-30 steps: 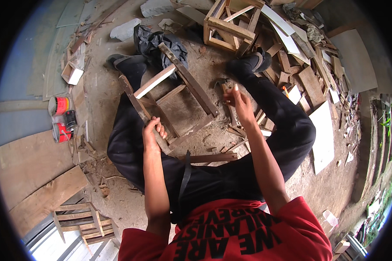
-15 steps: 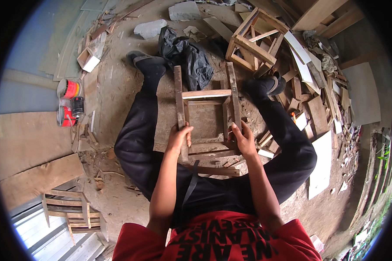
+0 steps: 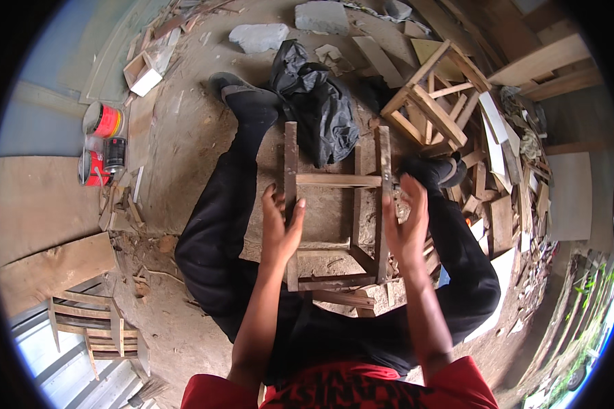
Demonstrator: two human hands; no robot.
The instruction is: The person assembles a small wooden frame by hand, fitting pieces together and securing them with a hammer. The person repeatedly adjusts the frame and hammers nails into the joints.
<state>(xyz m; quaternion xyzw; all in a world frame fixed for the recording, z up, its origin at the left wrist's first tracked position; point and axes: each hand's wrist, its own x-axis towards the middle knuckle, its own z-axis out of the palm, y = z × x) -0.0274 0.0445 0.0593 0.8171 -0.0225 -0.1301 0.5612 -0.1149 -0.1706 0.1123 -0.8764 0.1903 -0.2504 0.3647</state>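
Observation:
A wooden stool frame of dark legs and lighter crossbars stands between my spread legs. Along its left side is my left hand, open, with thumb and fingers parted near the left upright. My right hand is open too, slightly blurred, palm turned toward the right upright. Neither hand is wrapped round the wood; whether a thumb or palm brushes it I cannot tell. Below the frame, near my lap, lie short wooden pieces.
A crumpled black plastic bag lies beyond the frame. Another wooden frame leans on scrap wood at the right. Red and black cans stand at the left, a slatted wooden piece at lower left. Pale blocks lie far off.
Both hands have let go of the stool frame's uprights and opened beside them. The frame sits lower in the view, and the whole scene has shifted as my head moved.

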